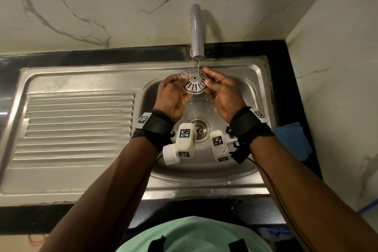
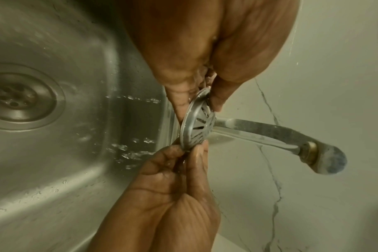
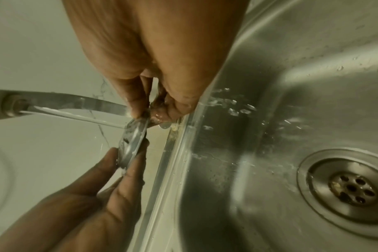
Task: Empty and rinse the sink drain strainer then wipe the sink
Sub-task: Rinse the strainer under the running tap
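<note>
A round slotted metal strainer point(image 1: 194, 85) is held over the steel sink point(image 1: 235, 166), directly under a thin stream of water from the tap point(image 1: 196, 32). My left hand point(image 1: 182, 80) pinches its left rim between thumb and fingers. My right hand point(image 1: 205, 76) pinches the opposite rim. In the left wrist view the strainer point(image 2: 196, 126) stands on edge between the left hand point(image 2: 205, 97) above and the right hand point(image 2: 192, 150) below. The right wrist view shows water striking the strainer point(image 3: 133, 143) and splashing toward the basin. Both hands are wet.
The open drain point(image 1: 201, 128) lies below my wrists in the basin. A ribbed drainboard point(image 1: 77, 120) fills the left side. A blue cloth point(image 1: 292, 139) lies on the black counter right of the sink. Marble walls close in behind and on the right.
</note>
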Demonstrator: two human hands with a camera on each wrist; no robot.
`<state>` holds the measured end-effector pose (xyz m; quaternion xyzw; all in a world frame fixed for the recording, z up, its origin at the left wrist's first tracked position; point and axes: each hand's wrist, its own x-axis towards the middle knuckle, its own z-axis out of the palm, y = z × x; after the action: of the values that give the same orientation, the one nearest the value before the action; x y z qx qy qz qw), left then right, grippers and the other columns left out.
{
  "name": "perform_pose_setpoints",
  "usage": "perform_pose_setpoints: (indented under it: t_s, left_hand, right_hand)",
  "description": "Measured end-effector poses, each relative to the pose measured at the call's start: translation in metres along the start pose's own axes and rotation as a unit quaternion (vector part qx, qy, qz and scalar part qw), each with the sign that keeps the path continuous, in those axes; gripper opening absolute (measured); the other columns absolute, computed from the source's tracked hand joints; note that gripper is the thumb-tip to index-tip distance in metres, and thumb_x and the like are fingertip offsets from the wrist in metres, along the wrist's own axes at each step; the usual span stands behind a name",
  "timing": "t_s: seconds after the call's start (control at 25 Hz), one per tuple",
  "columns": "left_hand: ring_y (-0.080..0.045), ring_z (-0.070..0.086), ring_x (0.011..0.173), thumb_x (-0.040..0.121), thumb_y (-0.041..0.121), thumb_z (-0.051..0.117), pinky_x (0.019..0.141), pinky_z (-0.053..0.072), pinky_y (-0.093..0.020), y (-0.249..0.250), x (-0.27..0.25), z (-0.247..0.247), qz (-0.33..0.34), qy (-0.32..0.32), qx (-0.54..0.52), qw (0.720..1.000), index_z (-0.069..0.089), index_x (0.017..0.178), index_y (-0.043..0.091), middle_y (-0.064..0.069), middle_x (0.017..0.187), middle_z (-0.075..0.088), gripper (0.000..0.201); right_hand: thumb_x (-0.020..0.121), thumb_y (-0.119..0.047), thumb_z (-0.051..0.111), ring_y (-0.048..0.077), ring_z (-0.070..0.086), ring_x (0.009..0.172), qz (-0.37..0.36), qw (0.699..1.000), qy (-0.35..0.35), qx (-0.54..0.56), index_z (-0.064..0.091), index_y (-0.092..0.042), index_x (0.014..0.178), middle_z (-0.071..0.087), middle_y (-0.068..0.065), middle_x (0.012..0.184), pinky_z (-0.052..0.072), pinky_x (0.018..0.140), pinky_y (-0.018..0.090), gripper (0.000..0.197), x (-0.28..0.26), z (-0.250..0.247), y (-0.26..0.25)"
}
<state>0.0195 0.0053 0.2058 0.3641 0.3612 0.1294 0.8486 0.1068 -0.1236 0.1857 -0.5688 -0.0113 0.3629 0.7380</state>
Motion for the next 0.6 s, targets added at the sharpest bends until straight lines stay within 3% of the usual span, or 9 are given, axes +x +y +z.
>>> perform_pose_setpoints:
  t_s: [0.12, 0.24, 0.44, 0.52, 0.6]
  left_hand:
    - [-0.038, 0.069, 0.117, 0.104, 0.005, 0.056, 0.084, 0.064, -0.040, 0.001, -0.001, 0.003, -0.011, 0.005, -0.004, 1.000, 0.050, 0.141, -0.010, -0.030, 0.132, 0.065, 0.040]
    - [-0.036, 0.072, 0.111, 0.106, 0.007, 0.053, 0.078, 0.064, -0.035, 0.001, -0.005, 0.009, -0.018, -0.004, 0.008, 1.000, 0.054, 0.139, -0.008, -0.028, 0.130, 0.067, 0.036]
    - [-0.034, 0.071, 0.116, 0.111, 0.016, 0.043, 0.094, 0.061, -0.040, -0.001, -0.010, 0.020, -0.044, -0.026, 0.013, 0.999, 0.062, 0.135, -0.001, -0.022, 0.126, 0.071, 0.034]
    - [-0.031, 0.072, 0.116, 0.112, 0.026, 0.041, 0.099, 0.059, -0.040, 0.000, -0.012, 0.025, -0.059, -0.027, 0.001, 0.998, 0.063, 0.131, 0.000, -0.021, 0.125, 0.072, 0.039]
    - [-0.027, 0.073, 0.110, 0.112, 0.032, 0.040, 0.096, 0.060, -0.038, -0.001, -0.013, 0.027, -0.061, -0.027, -0.002, 0.998, 0.065, 0.126, 0.002, -0.018, 0.119, 0.075, 0.042]
  right_hand:
    - [0.092, 0.002, 0.061, 0.018, 0.065, 0.115, -0.027, 0.999, -0.021, -0.034, 0.054, -0.015, 0.139, 0.066, 0.006, 0.128, 0.053, 0.094, 0.029, 0.051, -0.010, 0.004, -0.001]
    - [0.087, -0.007, 0.071, 0.012, 0.062, 0.119, -0.055, 0.993, -0.015, -0.100, 0.048, -0.017, 0.144, 0.063, 0.000, 0.130, 0.052, 0.101, 0.032, 0.063, -0.014, 0.009, 0.000]
    - [0.079, -0.032, 0.081, 0.003, 0.060, 0.112, -0.083, 0.974, 0.032, -0.209, 0.049, -0.023, 0.140, 0.059, -0.010, 0.123, 0.053, 0.096, 0.025, 0.070, -0.006, 0.014, 0.003]
    - [0.075, -0.045, 0.081, 0.006, 0.063, 0.106, -0.104, 0.962, 0.077, -0.240, 0.053, -0.024, 0.130, 0.061, -0.006, 0.119, 0.056, 0.092, 0.030, 0.065, 0.001, 0.019, 0.006]
    - [0.075, -0.053, 0.077, 0.008, 0.068, 0.097, -0.117, 0.954, 0.108, -0.255, 0.054, -0.022, 0.120, 0.067, -0.005, 0.110, 0.058, 0.088, 0.037, 0.060, 0.007, 0.024, 0.008]
